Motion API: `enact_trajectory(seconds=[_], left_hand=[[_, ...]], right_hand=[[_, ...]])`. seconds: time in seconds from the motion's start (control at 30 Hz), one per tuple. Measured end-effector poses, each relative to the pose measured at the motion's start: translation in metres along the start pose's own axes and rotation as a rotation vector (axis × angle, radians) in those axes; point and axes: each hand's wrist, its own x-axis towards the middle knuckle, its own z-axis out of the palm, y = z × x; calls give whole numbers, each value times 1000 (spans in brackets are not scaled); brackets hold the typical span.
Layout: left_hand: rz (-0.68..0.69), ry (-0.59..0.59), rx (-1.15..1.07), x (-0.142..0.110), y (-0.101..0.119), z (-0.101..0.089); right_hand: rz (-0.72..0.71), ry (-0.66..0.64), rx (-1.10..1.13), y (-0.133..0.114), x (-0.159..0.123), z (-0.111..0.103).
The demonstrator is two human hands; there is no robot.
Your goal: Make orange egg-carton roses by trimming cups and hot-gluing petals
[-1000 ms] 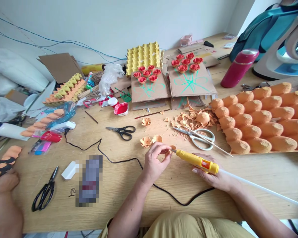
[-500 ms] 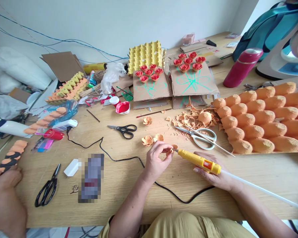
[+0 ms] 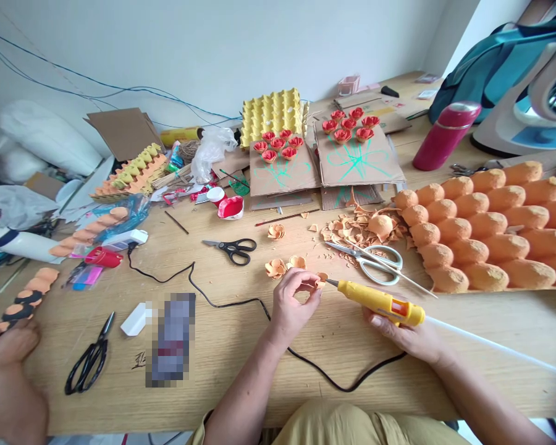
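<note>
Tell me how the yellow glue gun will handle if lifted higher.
The yellow glue gun looks hard-shelled, so likely stiff. The white stick jutting behind may swing; the black cord lying across the table could drag.

On the worktop [image 3: 222,364], cup flowers [image 3: 275,269] are set just beyond the left hand [image 3: 294,303], with scissors [image 3: 240,252] laid farther to its left. Beyond the right hand [image 3: 405,337], scraps [image 3: 343,230] are spread, with an egg tray [image 3: 486,219] placed to their right. Farther beyond both hands, more flowers [image 3: 277,144] are seated on cardboard panels [image 3: 285,180].

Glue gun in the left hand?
No, the right hand grips the yellow glue gun; the left hand pinches a small orange piece.
</note>
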Motion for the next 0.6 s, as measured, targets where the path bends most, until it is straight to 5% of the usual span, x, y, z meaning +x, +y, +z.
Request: enact_trajectory(seconds=[0.13, 0.33, 0.6], left_hand=[[7, 5, -13, -2, 1, 4], [14, 15, 19, -2, 2, 6], [78, 87, 146, -2, 11, 4]], right_hand=[[86, -109, 263, 0, 0, 4], [94, -99, 664, -1, 5, 19], [158, 247, 1023, -28, 27, 34]])
